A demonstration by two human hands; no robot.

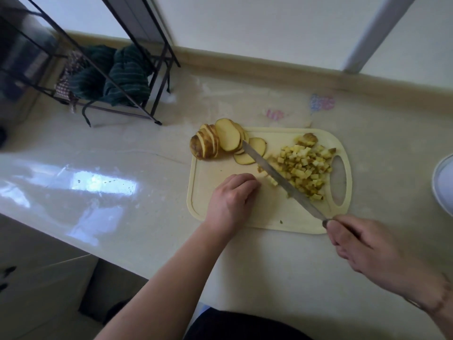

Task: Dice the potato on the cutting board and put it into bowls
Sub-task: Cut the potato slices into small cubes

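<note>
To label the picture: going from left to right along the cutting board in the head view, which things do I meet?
Potato slices → left hand → diced potato → handle hole.

Glossy pale countertop (103, 192) ran along the wall. Directly on it: cream cutting board (269, 212) near centre, black wire rack (137, 104) at back left, edge of a white bowl (441, 185) at far right, well apart from the board.

Left hand (232, 195) covering whatever lying under curled fingers. Right hand (375, 249) hiding knife (279, 176) handle. Bowl (443, 182) being cut off by right edge. Rack (81, 57) contents appearing blurred.
</note>
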